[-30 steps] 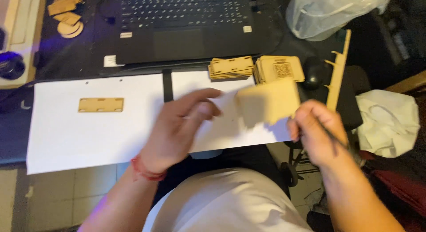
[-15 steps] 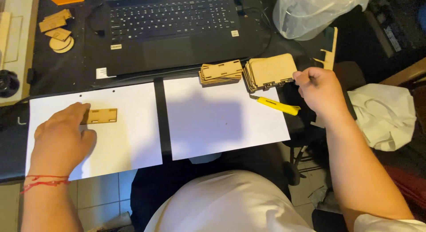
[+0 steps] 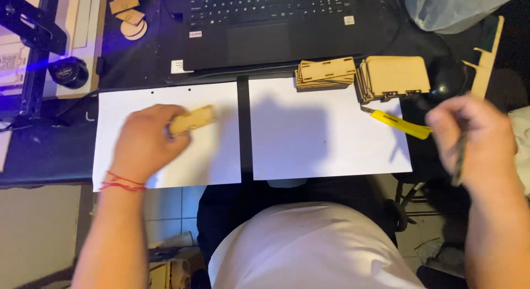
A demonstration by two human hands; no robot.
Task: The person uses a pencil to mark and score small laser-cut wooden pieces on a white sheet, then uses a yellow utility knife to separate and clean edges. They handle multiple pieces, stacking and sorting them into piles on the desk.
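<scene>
Left hand: left hand curled around a small wooden strip, fingers clamped on one end, the strip over the left paper sheet
Right hand: right hand blurred, closed around a thin dark tool (kind too blurred to tell), held off the desk edge to the right of the right paper sheet
Step in hand: seemingly picking the strip up off the sheet, judging by the grip
Next move calls for: likely a steady hold on the strip so tool and piece can meet over a sheet
Paper sheets: two, side by side, a dark gap between
Wooden stacks: two, a smaller pile and a larger pile, at the top edge of the right sheet
Yellow knife: one, lying at the right sheet's corner
Laptop: one, behind the sheets
Loose wooden offcuts: a few, top left, count unclear
Plastic bag: one, top right
</scene>
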